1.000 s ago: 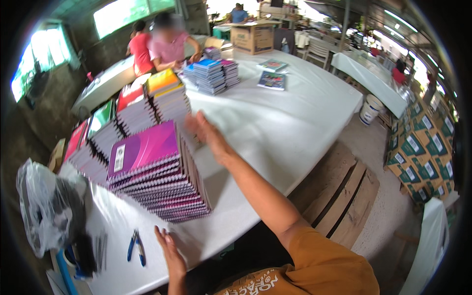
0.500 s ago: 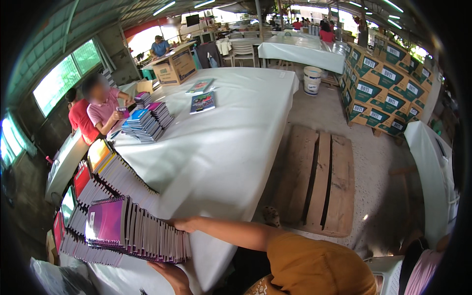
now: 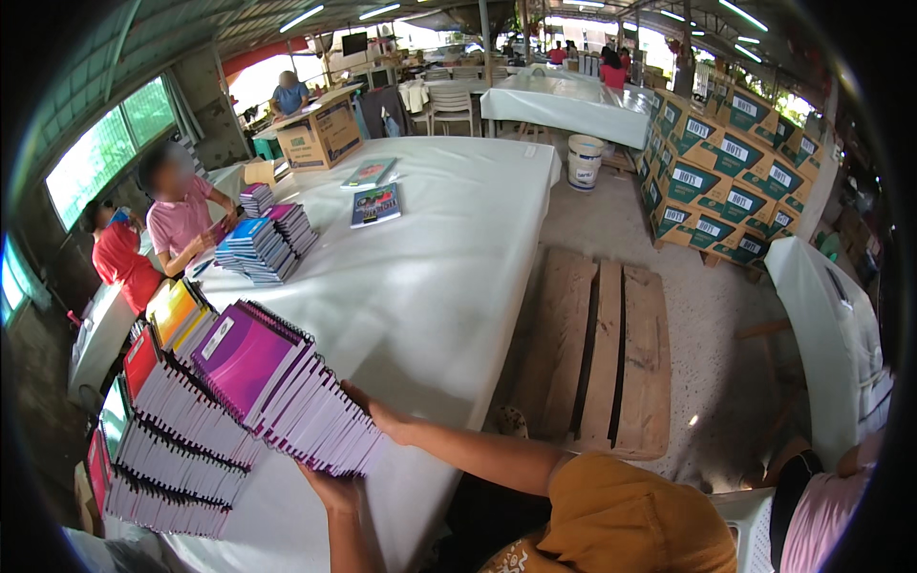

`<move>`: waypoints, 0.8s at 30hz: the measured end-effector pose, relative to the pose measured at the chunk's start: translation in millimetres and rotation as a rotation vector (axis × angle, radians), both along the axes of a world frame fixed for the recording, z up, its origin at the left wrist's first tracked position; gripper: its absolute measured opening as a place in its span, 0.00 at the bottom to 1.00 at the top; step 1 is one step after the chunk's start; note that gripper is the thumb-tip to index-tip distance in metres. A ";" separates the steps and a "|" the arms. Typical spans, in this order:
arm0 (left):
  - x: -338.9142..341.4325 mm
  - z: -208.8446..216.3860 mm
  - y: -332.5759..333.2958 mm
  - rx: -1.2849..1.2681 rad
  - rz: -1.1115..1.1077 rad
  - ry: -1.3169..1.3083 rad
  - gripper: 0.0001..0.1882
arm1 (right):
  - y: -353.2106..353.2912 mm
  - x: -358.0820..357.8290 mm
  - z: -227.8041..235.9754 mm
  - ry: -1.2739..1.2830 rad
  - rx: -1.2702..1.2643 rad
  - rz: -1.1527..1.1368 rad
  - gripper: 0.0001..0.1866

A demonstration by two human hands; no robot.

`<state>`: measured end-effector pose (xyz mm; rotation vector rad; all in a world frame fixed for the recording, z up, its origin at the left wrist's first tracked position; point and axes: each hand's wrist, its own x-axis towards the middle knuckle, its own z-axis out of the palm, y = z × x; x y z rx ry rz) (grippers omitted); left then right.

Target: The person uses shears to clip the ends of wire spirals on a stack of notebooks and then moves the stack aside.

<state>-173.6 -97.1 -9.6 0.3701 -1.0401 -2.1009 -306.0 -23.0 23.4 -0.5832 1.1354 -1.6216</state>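
A tilted stack of purple spiral notebooks [image 3: 250, 358] is held between my two hands above the white-covered table. My right hand [image 3: 382, 417] grips its right side, with the fingers partly behind the stack. My left hand [image 3: 328, 484] is at its lower near edge, the fingers hidden under the notebooks. Just left of the held stack lie rows of piled spiral notebooks [image 3: 181, 458] with black bindings. Red, green and yellow covers [image 3: 175, 310] show at their far ends.
Small blue and purple book piles [image 3: 256, 250] stand farther up the table [image 3: 430, 258], near a person in pink. Two loose books [image 3: 375, 205] and a cardboard box [image 3: 323, 137] lie beyond. Right are a wooden pallet [image 3: 597, 353], a white bucket [image 3: 584, 162] and stacked cartons [image 3: 731, 177].
Both hands have lifted the purple notebooks away from my body and turned them, so more of the top cover shows. The person in pink has lowered their hands.
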 end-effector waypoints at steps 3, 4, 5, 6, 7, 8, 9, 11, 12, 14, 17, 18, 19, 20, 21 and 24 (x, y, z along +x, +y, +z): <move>-21.5 12.1 -4.2 0.051 -0.051 0.082 0.35 | -7.2 -11.2 0.8 0.006 -0.002 -0.071 0.33; -27.5 11.2 -8.0 0.095 -0.065 0.114 0.35 | -9.3 -14.8 0.7 0.050 0.030 -0.086 0.33; -31.3 9.2 -11.0 0.087 -0.075 0.139 0.35 | -11.9 -17.9 0.1 0.054 0.030 -0.086 0.33; -34.7 6.0 -13.5 0.082 -0.084 0.164 0.35 | -14.7 -20.9 -1.5 0.059 0.034 -0.087 0.33; -38.6 1.4 -16.7 0.076 -0.093 0.190 0.35 | -17.6 -23.9 -3.3 0.063 0.038 -0.087 0.33; -42.8 -10.4 -24.9 0.076 -0.105 0.215 0.34 | -20.6 -27.3 -5.7 0.073 0.015 -0.093 0.34; -46.5 -17.3 -27.9 0.050 -0.077 0.206 0.34 | -22.6 -28.0 -8.1 0.076 -0.005 -0.093 0.34; -51.3 -30.0 -34.7 -0.003 -0.020 0.188 0.33 | -25.7 -26.7 -13.2 0.071 -0.013 -0.109 0.35; -53.9 -29.9 -37.5 0.040 -0.043 0.198 0.34 | -25.0 -25.5 -9.9 0.067 -0.004 -0.130 0.35; -54.4 -31.8 -38.1 0.030 0.034 0.205 0.36 | -25.5 -21.5 -8.9 0.067 0.020 -0.167 0.36; -45.3 -14.6 -33.7 0.159 -0.131 0.256 0.37 | -22.8 -27.0 -14.7 0.066 -0.021 -0.146 0.37; -42.1 -6.2 -31.4 0.224 -0.229 0.283 0.38 | -23.5 -29.7 -21.9 0.068 -0.076 -0.176 0.38; -43.4 -4.3 -32.1 0.206 -0.214 0.256 0.38 | -27.7 -32.6 -35.7 0.065 -0.136 -0.204 0.39; -44.5 -2.7 -34.3 0.189 -0.199 0.228 0.39 | -33.1 -39.5 -48.1 0.062 -0.195 -0.232 0.39; -45.8 -2.3 -37.2 0.171 -0.184 0.197 0.40 | -40.3 -51.6 -57.3 0.055 -0.238 -0.185 0.40; -57.9 -15.2 -64.1 -0.030 -0.026 0.231 0.40 | -58.5 -67.6 -63.7 -0.005 -0.356 -0.055 0.44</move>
